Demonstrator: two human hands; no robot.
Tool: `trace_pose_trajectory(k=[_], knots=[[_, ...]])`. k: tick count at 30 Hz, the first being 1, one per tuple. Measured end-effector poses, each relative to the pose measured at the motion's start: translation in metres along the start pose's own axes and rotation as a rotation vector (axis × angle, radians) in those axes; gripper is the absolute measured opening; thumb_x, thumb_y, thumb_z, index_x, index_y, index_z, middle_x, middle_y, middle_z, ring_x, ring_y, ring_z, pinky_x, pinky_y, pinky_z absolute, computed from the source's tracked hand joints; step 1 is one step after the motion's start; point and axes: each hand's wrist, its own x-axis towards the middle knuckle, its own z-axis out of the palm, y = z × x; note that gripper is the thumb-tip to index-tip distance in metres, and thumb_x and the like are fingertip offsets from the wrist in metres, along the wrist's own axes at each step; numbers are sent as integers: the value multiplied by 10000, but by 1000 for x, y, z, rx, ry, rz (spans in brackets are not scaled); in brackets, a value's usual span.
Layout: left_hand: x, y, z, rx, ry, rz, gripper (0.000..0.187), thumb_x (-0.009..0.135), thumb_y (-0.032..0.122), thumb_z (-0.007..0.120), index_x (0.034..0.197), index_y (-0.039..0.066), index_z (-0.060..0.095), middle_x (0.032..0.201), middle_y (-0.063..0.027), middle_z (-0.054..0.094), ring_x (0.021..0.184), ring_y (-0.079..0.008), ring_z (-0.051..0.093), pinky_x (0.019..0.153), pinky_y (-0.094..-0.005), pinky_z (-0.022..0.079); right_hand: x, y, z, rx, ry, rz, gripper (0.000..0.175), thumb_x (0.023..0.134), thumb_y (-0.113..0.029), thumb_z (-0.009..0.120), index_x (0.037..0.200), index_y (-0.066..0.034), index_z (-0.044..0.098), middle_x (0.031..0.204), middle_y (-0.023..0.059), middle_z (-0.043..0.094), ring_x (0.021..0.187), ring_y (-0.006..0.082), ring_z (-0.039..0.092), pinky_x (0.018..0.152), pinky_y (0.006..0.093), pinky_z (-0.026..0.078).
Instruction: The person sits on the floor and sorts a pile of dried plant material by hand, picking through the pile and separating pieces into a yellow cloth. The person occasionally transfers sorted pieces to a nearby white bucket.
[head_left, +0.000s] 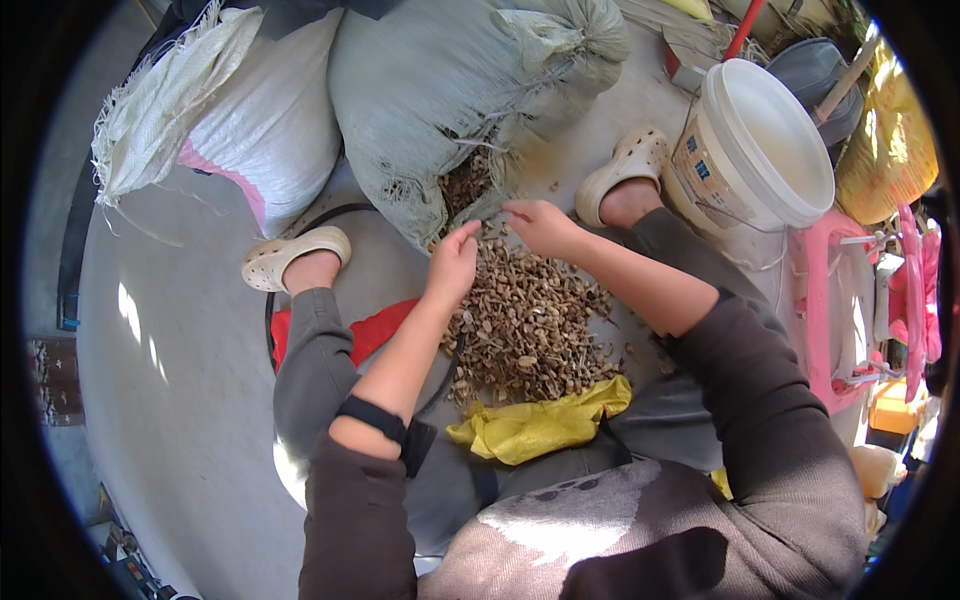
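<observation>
A heap of small brown dried pieces, perhaps pods or shells, (529, 322) lies on the floor between my legs. Above it slumps a large pale green woven sack (427, 90), torn at its lower end, where more brown pieces (466, 182) show. My left hand (452, 262) is at the heap's upper left edge, near the sack's torn end, its fingers partly curled. Just right of it, my right hand (541, 227) is over the upper edge of the heap, fingers pointing left. Whether either hand holds a piece cannot be made out. A yellow woven plastic sheet or sack (544, 421) lies at the heap's near edge.
A white woven sack (262, 112) stands at upper left. A white plastic bucket (720, 165) stands beyond my right foot, beside a pink plastic frame (817, 300) and a yellow sack (889, 142). Red cloth (379, 328) and a dark hoop (330, 216) lie by my left leg.
</observation>
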Motion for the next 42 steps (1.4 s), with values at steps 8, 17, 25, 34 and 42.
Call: trace_pose_trajectory(k=[8, 17, 25, 34, 42], knots=[[102, -4, -40, 657, 589, 191, 471, 699, -31, 490, 1165, 14, 439, 1095, -234, 493, 1034, -388, 459, 896, -410, 374, 115, 10, 33, -526, -32, -110, 396, 747, -23, 469, 1142, 0, 474, 1042, 211, 548, 979, 355, 522, 828, 397, 432], [118, -3, -46, 905, 190, -198, 809, 617, 68, 640, 1328, 86, 253, 1124, -229, 504, 1093, -350, 464, 900, -381, 403, 158, 41, 48, -561, -223, -51, 484, 656, -68, 594, 1108, -17, 428, 1067, 190, 527, 1000, 329, 514, 803, 388, 441], [83, -34, -46, 491, 3, -74, 709, 587, 256, 736, 1190, 36, 437, 1139, -167, 541, 1044, -308, 524, 876, -337, 412, 103, 40, 50, -40, -372, -84, 836, 572, -87, 699, 1277, 0, 258, 1108, 220, 517, 1041, 341, 503, 877, 364, 413], [-35, -38, 21, 492, -32, 350, 731, 661, 84, 679, 1262, 183, 275, 1345, -171, 196, 1263, -391, 212, 1037, -465, 225, -40, 47, 28, -40, -385, -221, 786, 614, 23, 590, 1308, -27, 225, 1335, 234, 230, 1242, 403, 254, 1025, 400, 270], [-108, -18, 28, 619, -456, 300, 699, 669, -31, 499, 1301, 208, 323, 1413, -128, 148, 1307, -409, 96, 1060, -500, 139, -117, 47, -6, -387, -592, 12, 863, 681, 60, 492, 1403, -176, 83, 1435, 190, 70, 1301, 417, 120, 1036, 444, 237]])
